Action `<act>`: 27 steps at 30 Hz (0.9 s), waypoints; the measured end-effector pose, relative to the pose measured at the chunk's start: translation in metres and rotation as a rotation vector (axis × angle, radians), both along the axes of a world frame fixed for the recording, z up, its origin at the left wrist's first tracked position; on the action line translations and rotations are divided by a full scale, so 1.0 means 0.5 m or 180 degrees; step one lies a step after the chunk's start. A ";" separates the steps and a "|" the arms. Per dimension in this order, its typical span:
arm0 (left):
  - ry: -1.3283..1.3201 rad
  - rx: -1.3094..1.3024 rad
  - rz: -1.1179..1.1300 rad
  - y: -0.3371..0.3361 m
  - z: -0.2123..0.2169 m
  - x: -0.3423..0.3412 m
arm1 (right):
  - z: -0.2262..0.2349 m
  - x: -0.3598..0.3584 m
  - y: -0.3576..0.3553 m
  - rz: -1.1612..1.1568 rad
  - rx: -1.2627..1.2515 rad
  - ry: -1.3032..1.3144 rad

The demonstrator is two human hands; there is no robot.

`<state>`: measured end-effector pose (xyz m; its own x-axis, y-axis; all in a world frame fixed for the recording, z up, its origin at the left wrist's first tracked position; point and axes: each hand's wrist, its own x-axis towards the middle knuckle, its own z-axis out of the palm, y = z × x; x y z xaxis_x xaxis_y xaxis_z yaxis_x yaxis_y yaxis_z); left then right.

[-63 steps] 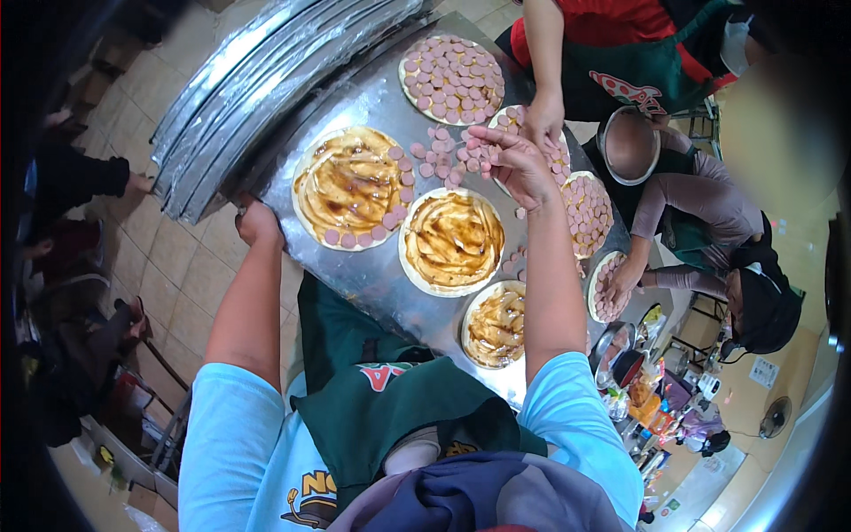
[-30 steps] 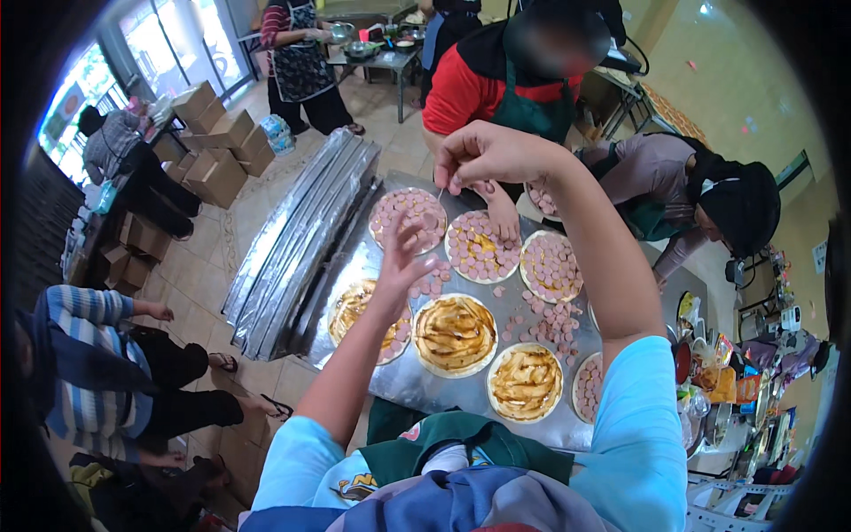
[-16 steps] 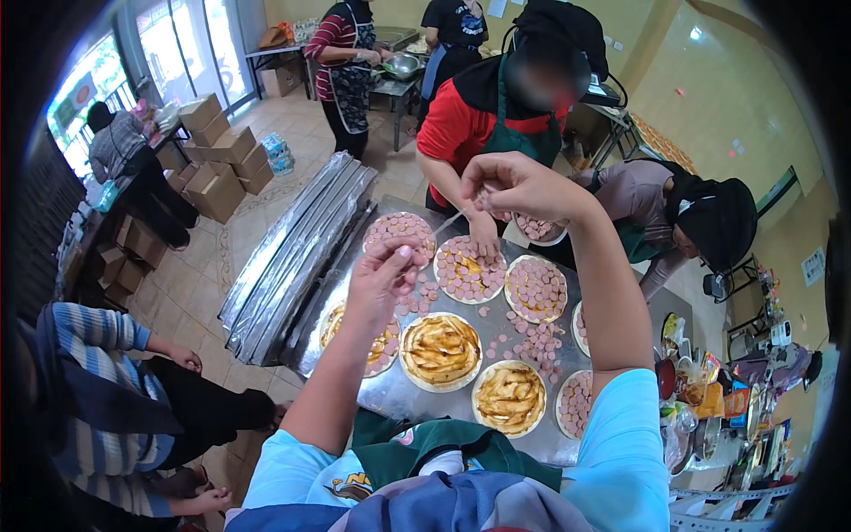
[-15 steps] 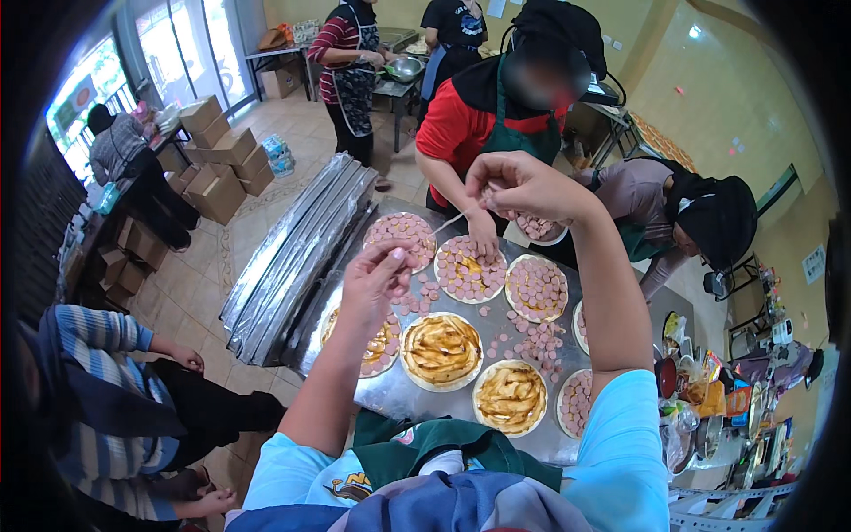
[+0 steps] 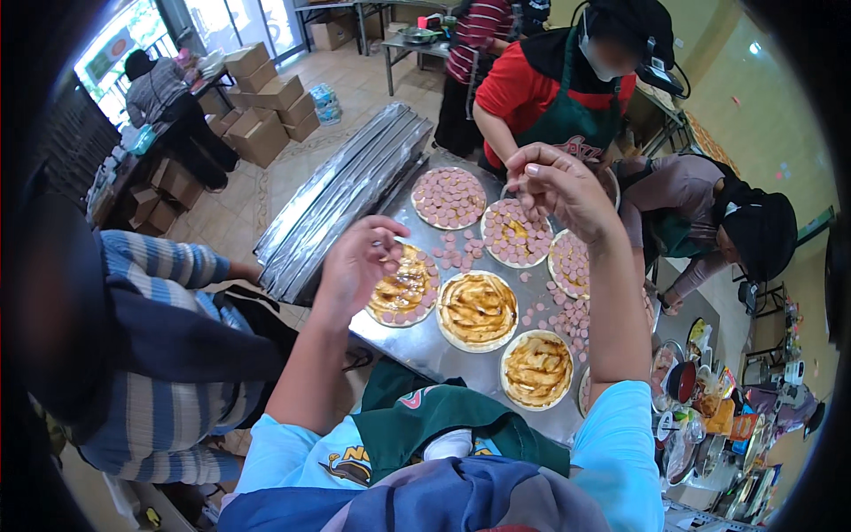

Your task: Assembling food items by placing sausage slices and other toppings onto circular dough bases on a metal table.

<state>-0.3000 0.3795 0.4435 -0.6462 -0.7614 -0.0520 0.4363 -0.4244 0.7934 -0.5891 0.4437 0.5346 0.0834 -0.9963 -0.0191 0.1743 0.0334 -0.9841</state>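
Inspector: Taking the middle round as the clock's centre, where does the left hand stand?

Clerk: At ten o'clock, raised, covering part of the left rim of the partly topped round. Its fingers are bent and loosely fanned; whether anything sits between the tips cannot be told.

Inspector: And the right hand?

Clerk: At one o'clock, raised, its bent fingertips overlapping the upper edge of the sliced-over round. Its grasp cannot be told either; the fingers partly hide one another.

Inspector: State the edges and gaps.

Clerk: The middle round carries brown sauce almost to its pale rim. Near five o'clock lies a second sauced round, a narrow gap between the two. The partly topped round bears pink slices along its right and lower margin. Loose sausage slices are scattered over the metal table at three o'clock.

Inspector: Room around the arms?

Clerk: Tight. A stack of silvery sheets ends near the left hand. A co-worker in red leans in at one o'clock, another in mauve sleeves at two. A person in stripes stands between eight and nine. A broader band of metal shows towards seven, before the green apron.
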 end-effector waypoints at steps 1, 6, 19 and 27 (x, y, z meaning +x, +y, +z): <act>-0.0131 0.0230 -0.0037 0.013 0.009 -0.009 | -0.012 0.021 -0.005 -0.0008 0.0057 -0.0014; -0.0622 -0.0411 -0.0216 0.044 0.046 -0.030 | -0.027 0.139 -0.003 0.0213 0.0208 -0.0009; -0.1272 -0.2133 0.0420 0.016 0.058 0.108 | -0.070 0.286 -0.030 0.0177 -0.0102 0.0247; -0.1367 -0.2508 0.0074 0.039 0.061 0.122 | -0.086 0.298 -0.037 -0.0424 -0.0404 -0.0524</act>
<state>-0.2391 0.3989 0.4741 -0.6753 -0.6911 0.2576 0.0364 0.3175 0.9475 -0.4399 0.4250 0.4915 -0.0573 -0.9923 0.1100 0.3273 -0.1228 -0.9369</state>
